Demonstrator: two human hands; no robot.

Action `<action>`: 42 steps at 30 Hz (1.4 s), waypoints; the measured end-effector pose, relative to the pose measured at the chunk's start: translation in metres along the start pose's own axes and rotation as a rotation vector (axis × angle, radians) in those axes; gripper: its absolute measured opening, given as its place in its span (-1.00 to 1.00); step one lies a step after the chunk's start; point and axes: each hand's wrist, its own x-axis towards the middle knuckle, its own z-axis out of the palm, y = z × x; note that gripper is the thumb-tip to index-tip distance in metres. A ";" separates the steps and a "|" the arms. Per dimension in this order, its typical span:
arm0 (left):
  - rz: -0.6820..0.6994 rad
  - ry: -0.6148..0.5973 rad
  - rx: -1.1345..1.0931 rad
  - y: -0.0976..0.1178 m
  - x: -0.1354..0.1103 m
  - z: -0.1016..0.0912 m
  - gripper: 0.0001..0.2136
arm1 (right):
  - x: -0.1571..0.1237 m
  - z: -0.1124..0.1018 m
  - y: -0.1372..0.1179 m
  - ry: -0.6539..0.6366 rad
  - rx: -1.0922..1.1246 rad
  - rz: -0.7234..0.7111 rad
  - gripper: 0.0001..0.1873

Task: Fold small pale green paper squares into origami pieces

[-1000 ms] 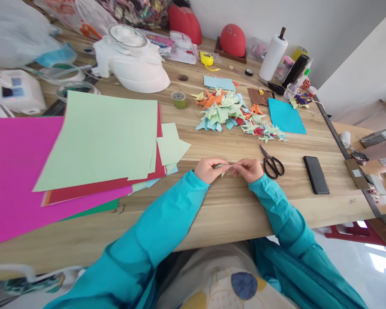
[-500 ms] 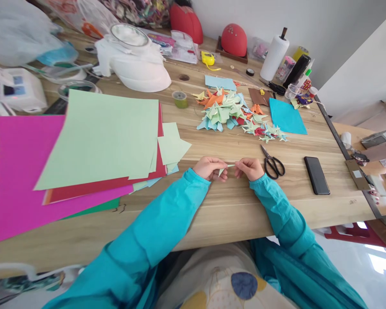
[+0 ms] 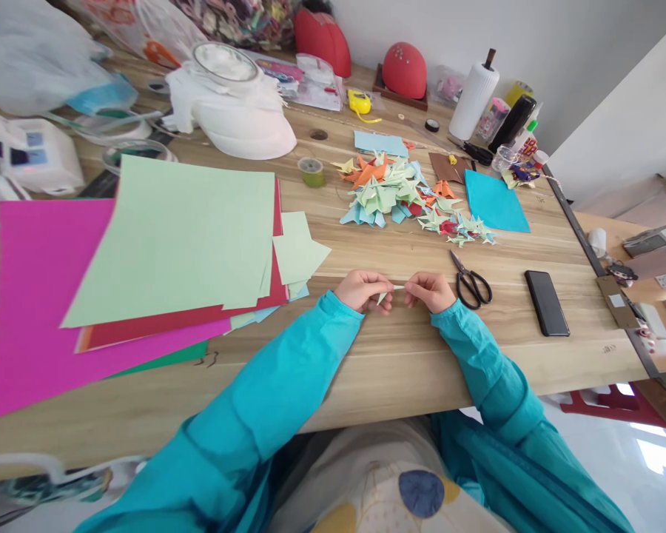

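Between my fingertips is a small pale green folded paper (image 3: 382, 297), with narrow pointed parts showing. My left hand (image 3: 365, 291) pinches its body, and the fingers hide much of it. At the other side my right hand (image 3: 428, 291) pinches the thin tip between thumb and forefinger. Both hands are low over the wooden table. Beyond them lies a heap of folded paper cranes (image 3: 382, 194) in green, orange, blue and red. Black-handled scissors (image 3: 471, 284) rest just right of my right hand.
Large paper sheets (image 3: 183, 229) in green, red and magenta cover the left side, with small green squares (image 3: 300, 259) at their edge. On the right lies a black phone (image 3: 547, 303). Farther back are a blue paper square (image 3: 496, 200), a thread spool (image 3: 311, 172) and a yellow tape measure (image 3: 359, 102).
Both hands keep their pinch on the green folded paper, with hardly any movement. Everything else on the table stays in place.
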 end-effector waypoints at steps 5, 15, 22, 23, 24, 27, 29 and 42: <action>0.032 -0.011 -0.008 -0.002 0.001 0.000 -0.81 | 0.000 0.000 0.000 -0.003 0.000 0.012 -0.66; 0.072 -0.030 0.037 -0.005 0.002 0.001 -0.77 | -0.001 0.004 -0.001 -0.026 -0.094 -0.004 -0.57; 0.097 0.014 0.064 -0.007 0.001 0.003 -0.68 | -0.001 0.002 0.000 0.015 -0.109 -0.070 -0.60; 0.109 0.023 0.054 -0.006 0.001 0.003 -0.66 | -0.001 0.000 0.000 0.031 -0.109 -0.078 -0.60; 0.130 0.032 0.050 -0.006 0.001 0.003 -0.65 | -0.001 -0.001 0.000 0.043 -0.111 -0.084 -0.61; 0.234 0.071 0.111 -0.008 0.000 0.004 -0.63 | -0.001 -0.005 -0.001 0.069 -0.135 -0.111 -0.62; 0.305 0.101 0.186 -0.009 0.000 0.005 -0.64 | -0.002 -0.004 -0.001 0.075 -0.170 -0.151 -0.65; 0.535 0.139 0.484 -0.012 -0.002 0.003 -0.77 | -0.003 -0.003 -0.001 0.084 -0.360 -0.296 -0.72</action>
